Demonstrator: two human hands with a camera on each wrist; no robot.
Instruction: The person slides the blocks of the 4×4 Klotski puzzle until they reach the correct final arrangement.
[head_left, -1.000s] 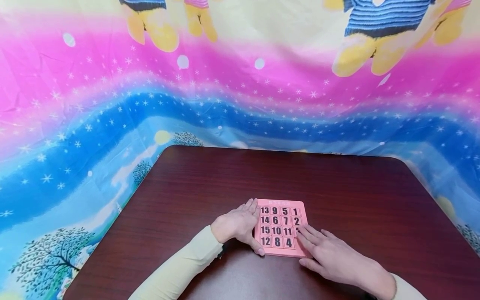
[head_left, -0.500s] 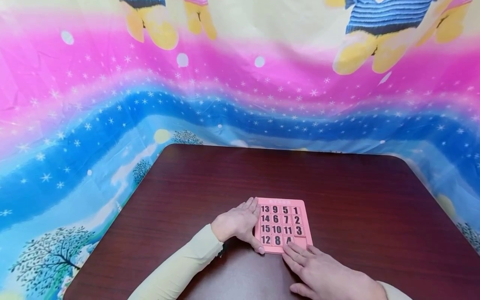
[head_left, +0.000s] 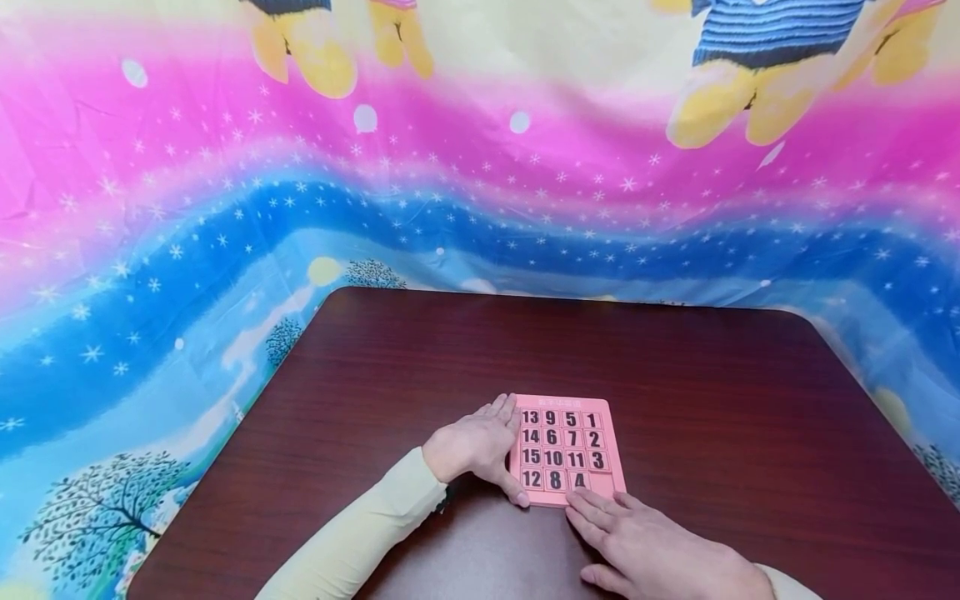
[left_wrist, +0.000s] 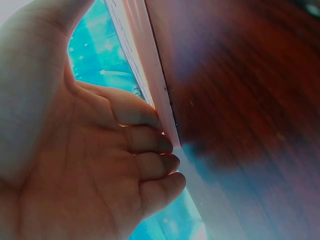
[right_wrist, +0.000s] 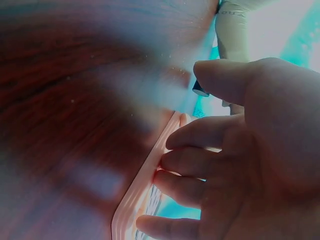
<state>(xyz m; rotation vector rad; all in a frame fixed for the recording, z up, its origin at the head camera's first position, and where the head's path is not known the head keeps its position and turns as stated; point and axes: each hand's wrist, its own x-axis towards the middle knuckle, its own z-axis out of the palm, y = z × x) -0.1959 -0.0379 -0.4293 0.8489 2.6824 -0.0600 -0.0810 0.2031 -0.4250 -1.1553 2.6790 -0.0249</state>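
Backdrop: printed cloth (head_left: 450, 200), pink/blue w/ snowflakes & trees, behind dk red-brn table (head_left: 675, 358); figs up top cut off.
Sleeves: L sleeve (head_left: 360, 533) pale, long; R sleeve (head_left: 783, 583) mostly out of frame.
R hand (head_left: 645, 542): fingers nr straight, thumb apart, not gripping; tips at near edge of pink number puzzle (head_left: 613, 454), hiding btm of 4 tile (head_left: 580, 479); contact w/ tile unclear.
L hand (head_left: 476, 446): fingers relaxed, nr straight, along puzzle's left side, thumb spread to near-left corner; touching, not clenched.
Puzzle: flat on table, btwn hands; slot (head_left: 602, 484) rt of 4, below 3.
Dk bit (right_wrist: 200, 90): by R thumb, R wrist view; can't ID.
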